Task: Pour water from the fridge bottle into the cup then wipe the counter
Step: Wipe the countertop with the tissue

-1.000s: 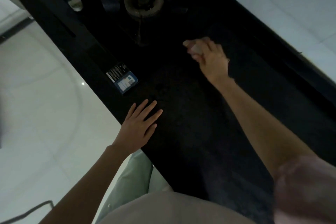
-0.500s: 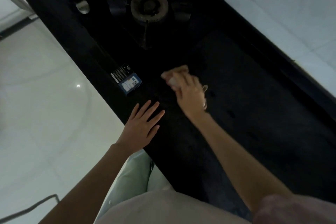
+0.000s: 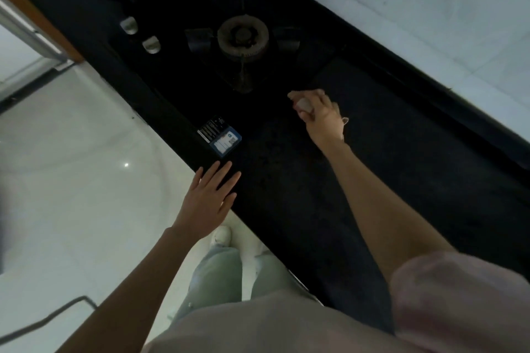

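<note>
My right hand is closed around a small pale cloth, pressing it on the black counter just right of the stove's burner. A frayed thread of the cloth sticks out by my wrist. My left hand rests flat with fingers spread on the counter's front edge. No bottle or cup shows in this view.
A gas burner with pan supports sits at the counter's far part, with two silver knobs to its left. A blue and white label is stuck at the front edge. Pale floor tiles lie on the left, white wall on the right.
My right hand with the cloth swept from near my left hand back away toward the burner and to the right. My left hand stayed flat on the edge.
</note>
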Tool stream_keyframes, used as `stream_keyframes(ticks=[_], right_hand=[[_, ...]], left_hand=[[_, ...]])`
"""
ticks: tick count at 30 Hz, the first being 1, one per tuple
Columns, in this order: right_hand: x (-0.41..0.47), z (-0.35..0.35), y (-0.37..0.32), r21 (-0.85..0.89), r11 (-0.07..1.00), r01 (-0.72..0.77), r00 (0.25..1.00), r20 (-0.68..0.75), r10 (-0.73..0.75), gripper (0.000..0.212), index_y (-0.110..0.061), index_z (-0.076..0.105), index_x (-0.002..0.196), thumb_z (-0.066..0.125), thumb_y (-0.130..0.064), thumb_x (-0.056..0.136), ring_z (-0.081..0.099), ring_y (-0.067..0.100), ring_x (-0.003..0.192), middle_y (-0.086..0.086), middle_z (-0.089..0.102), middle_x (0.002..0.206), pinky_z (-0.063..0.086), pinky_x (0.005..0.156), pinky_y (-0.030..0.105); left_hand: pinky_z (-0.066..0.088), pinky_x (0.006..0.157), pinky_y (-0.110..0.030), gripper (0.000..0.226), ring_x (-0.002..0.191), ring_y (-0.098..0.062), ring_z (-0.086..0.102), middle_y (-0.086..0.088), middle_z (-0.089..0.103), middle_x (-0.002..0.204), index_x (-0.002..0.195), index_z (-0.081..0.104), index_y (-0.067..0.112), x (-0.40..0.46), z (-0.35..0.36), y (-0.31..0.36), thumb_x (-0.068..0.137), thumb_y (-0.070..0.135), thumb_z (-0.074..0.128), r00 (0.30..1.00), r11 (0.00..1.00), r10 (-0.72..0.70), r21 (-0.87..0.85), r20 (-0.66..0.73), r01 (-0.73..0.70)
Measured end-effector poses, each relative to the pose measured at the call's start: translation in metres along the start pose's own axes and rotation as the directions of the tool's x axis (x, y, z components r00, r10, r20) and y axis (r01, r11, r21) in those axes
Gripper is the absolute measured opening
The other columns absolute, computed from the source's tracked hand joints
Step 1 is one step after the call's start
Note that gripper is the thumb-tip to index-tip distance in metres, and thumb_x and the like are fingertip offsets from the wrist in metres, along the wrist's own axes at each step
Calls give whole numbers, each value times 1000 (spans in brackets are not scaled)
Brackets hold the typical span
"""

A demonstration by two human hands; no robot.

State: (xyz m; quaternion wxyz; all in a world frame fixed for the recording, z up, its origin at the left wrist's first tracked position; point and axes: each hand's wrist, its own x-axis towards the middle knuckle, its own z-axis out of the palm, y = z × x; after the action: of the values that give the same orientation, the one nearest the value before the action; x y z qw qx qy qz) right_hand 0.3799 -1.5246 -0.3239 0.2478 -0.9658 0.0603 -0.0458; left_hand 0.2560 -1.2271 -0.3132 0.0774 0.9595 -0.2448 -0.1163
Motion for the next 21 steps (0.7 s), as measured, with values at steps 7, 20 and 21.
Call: stream_keyframes(ticks=[7,20,21], right_hand=[[-163,39,-50,-35,989,142,987,-71,-144,39,-21,59,128,57,-25,89,55,26,108,2,60,125,49,87,40],[10,24,-15,-23,956,-293,945,-157,286,38,-26,57,126,62,-27,88,50,34,112,5,54,127,45,91,42],[7,26,-21,-24,956,-291,944,-172,283,39,-27,56,126,61,-26,88,50,34,112,4,54,128,45,91,42]], left_hand=[[35,111,-53,50,139,-34,37,-13,44,148,138,51,15,1,-2,-61,99,35,28,991,990,126,64,50,-129],[36,109,-55,47,136,-38,41,-16,46,146,139,51,14,2,14,-84,99,31,35,956,955,294,29,1,-294],[37,108,-55,46,135,-39,41,-16,47,145,138,52,13,1,14,-83,98,30,36,954,954,299,29,-14,-298]])
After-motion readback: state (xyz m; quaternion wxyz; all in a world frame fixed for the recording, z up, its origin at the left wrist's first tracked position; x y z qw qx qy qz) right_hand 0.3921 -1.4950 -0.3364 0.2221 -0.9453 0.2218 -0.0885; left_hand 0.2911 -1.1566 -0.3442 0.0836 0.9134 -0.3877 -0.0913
